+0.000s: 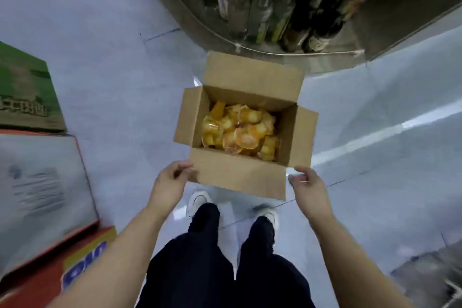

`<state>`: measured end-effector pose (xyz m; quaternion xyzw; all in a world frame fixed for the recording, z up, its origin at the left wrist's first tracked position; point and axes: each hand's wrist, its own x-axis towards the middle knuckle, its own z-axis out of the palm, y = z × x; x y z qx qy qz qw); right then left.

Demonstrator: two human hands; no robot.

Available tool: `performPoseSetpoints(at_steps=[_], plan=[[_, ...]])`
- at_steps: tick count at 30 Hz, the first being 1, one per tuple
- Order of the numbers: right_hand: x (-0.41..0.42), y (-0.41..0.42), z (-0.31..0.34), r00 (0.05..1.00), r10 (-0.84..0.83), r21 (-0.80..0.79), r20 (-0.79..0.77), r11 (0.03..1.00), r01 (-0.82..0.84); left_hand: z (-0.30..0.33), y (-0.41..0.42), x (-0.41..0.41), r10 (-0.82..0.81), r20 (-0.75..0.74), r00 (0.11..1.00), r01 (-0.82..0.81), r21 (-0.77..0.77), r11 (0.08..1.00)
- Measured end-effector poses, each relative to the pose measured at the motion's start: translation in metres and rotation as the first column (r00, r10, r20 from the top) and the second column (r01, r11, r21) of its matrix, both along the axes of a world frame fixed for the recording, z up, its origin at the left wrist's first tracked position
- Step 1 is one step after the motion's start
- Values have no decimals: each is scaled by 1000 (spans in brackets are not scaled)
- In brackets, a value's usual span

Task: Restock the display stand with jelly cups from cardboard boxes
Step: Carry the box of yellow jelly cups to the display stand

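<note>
Between my two hands: the open cardboard box (240, 177) hangs just ahead of my shoes (197, 204), above the floor (112, 77), with its near wall facing me.
Left hand: my left hand (170, 182) is at the near-left corner of the box; the thumb lies along the top edge and the fingers (183, 170) curl round the corner, gripping it.
Right hand: my right hand (308, 187) is at the near-right corner, fingers bent in toward the card; whether they truly clamp it or only touch it I cannot tell, since the frame is smeared there.
Jelly cups: the orange jelly cups (241, 130) lie jumbled on the bottom of the box, low below the rim and forward of both hands, about equally near to each.
Long axis: the box runs left to right across me, with all four flaps folded out.
Surface: pale, glossy floor tiles, no bench under the box.
Room: a shelf of bottles (262, 7) curves just beyond the far flap; printed cartons (27, 87) are stacked at my left.
Judgement: I am probably carrying or setting the box; no display stand for the cups is identifiable.
</note>
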<state>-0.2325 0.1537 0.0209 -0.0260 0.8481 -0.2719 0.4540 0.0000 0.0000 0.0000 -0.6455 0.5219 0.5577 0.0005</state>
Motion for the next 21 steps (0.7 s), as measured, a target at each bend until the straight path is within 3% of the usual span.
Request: performPoseSetpoints(at_steps=[3, 6, 8, 13, 17, 21], plan=[[-28, -29, -52, 969, -11, -33, -248, 999, 3, -45, -39, -34, -25, 12, 1000, 27, -288, 957], [-44, -54, -96, 955, 28, -48, -295, 998, -44, -80, -74, -68, -85, -52, 995, 55, -422, 905], [-47, -57, -120, 953, 34, -42, -302, 998, -49, -103, -85, -77, -88, -41, 995, 62, -425, 903], [-46, -59, -145, 926, 88, 52, -368, 996, -75, -132, -87, -74, -98, 296, 950, 192, -306, 932], [-43, -50, -130, 905, 119, 58, -409, 993, -104, -114, -82, -72, -121, 297, 947, 219, -323, 921], [-31, -19, -69, 913, 73, 49, -400, 997, -58, -48, -59, -65, -161, 316, 935, 267, -328, 906]])
